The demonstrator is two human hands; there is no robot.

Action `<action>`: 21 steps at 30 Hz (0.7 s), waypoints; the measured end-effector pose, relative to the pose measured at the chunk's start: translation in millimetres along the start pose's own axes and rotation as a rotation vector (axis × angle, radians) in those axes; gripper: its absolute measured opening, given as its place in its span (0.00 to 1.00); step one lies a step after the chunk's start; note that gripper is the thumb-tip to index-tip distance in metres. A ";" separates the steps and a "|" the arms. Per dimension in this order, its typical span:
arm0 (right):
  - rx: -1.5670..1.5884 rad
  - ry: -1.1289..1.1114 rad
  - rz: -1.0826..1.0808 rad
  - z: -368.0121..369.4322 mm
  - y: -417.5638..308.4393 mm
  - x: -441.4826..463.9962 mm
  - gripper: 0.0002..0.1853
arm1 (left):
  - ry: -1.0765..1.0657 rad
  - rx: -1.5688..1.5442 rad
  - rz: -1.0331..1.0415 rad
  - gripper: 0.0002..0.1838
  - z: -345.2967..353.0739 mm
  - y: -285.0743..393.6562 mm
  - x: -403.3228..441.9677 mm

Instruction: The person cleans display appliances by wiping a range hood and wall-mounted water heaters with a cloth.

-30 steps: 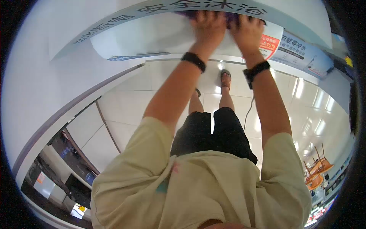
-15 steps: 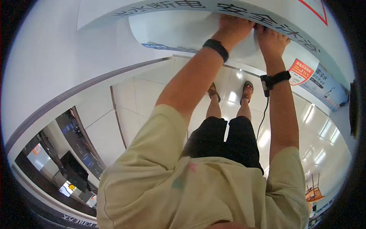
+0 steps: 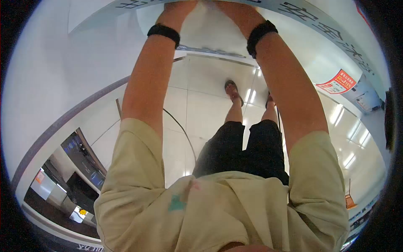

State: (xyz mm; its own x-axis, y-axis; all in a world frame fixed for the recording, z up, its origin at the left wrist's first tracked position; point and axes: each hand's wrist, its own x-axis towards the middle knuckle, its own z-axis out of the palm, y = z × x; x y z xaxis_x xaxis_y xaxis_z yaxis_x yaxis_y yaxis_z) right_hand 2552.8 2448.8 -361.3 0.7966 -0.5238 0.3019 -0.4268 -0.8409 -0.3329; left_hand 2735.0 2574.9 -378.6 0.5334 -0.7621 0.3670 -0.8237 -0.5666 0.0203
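My left hand (image 3: 180,7) and my right hand (image 3: 233,10) reach up to the top edge of the head view, side by side. Only the wrists and backs of the hands show; their fingers are hidden, so what they hold cannot be made out. Both are at a white curved glossy panel (image 3: 205,30), beneath a pale strip (image 3: 308,17) printed with large dark characters. Black bands circle my left wrist (image 3: 164,32) and right wrist (image 3: 261,36).
A red and white sticker (image 3: 338,82) is on the panel's right side. A white wall (image 3: 92,63) stands at left, above shelves with dark appliances (image 3: 82,189). Light floor tiles (image 3: 201,80) lie below. A black cable (image 3: 180,124) hangs near my left arm.
Both hands have moved left along the panel and up toward the view's top edge. My fingers, partly visible before at the strip, are now hidden. My feet appear shifted slightly.
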 end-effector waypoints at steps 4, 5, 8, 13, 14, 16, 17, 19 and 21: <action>-0.042 -0.037 -0.051 8.3 1.0 -8.3 0.24 | -0.017 0.064 -0.027 0.21 3.1 -24.6 -13.7; -0.054 -0.046 -0.058 8.0 6.3 -9.7 0.24 | -0.019 0.071 -0.031 0.21 3.2 -21.1 -16.8; -0.100 -0.058 -0.046 2.9 38.2 -16.8 0.25 | -0.010 0.058 -0.033 0.21 15.3 7.9 -21.8; -0.227 -0.092 0.007 -15.7 116.6 -27.3 0.25 | 0.025 -0.062 -0.002 0.21 34.3 108.6 -16.5; -0.250 -0.107 0.015 -19.9 128.1 -27.2 0.25 | 0.041 -0.105 0.009 0.21 34.9 128.8 -14.1; -0.286 -0.138 0.024 -24.5 138.5 -24.6 0.25 | 0.077 -0.184 0.028 0.21 35.4 159.7 -10.6; -0.299 -0.155 0.029 -26.4 138.1 -21.7 0.25 | 0.095 -0.229 0.035 0.21 34.8 171.6 -7.9; -0.308 -0.197 0.038 -27.1 125.1 -15.1 0.25 | 0.135 -0.293 0.045 0.22 32.8 181.1 -3.5; -0.301 -0.235 0.036 -22.6 103.5 -6.4 0.25 | 0.161 -0.317 0.051 0.22 31.5 170.9 -2.5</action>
State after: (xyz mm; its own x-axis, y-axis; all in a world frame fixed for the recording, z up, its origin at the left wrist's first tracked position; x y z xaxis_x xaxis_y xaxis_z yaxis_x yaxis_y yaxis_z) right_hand 2493.9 2362.1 -377.5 0.8405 -0.5372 0.0701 -0.5347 -0.8434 -0.0518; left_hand 2599.0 2470.1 -405.4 0.4740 -0.7132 0.5164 -0.8805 -0.3850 0.2765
